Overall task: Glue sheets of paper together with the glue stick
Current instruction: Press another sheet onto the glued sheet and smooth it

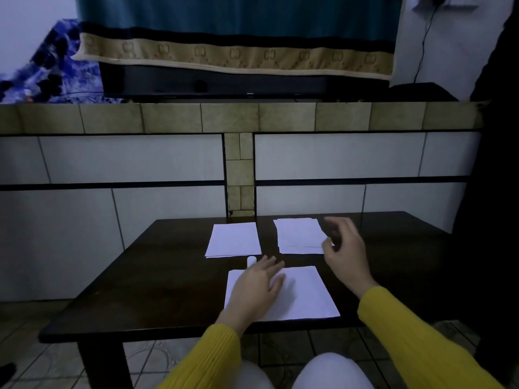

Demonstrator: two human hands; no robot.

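From the head view, the small white cylindrical glue stick (pixel 251 260) is mostly hidden: only its rounded top shows just beyond the fingertips of the left hand (pixel 257 287), and whether it stands or lies cannot be told. That hand lies flat, fingers spread and holding nothing, palm down on the left part of the near white paper sheet (pixel 304 294), covering that sheet's left edge. The right hand (pixel 344 252) is blurred; it hovers with fingers loosely curled and apart, empty as far as can be seen, over the right edge of the far right stack of white paper (pixel 299 235), and it hides that stack's near right corner. Whether its fingertips touch the paper cannot be told. Beyond the left hand, past the glue stick, lies the far left stack of white paper (pixel 234 240), in full view and apart from both hands. All of this rests on the dark glossy wooden surface (pixel 157 276). Yellow knitted sleeves (pixel 415 332) cover both forearms and run out of the bottom edge. The dim light makes the separate sheets in each stack hard to count.
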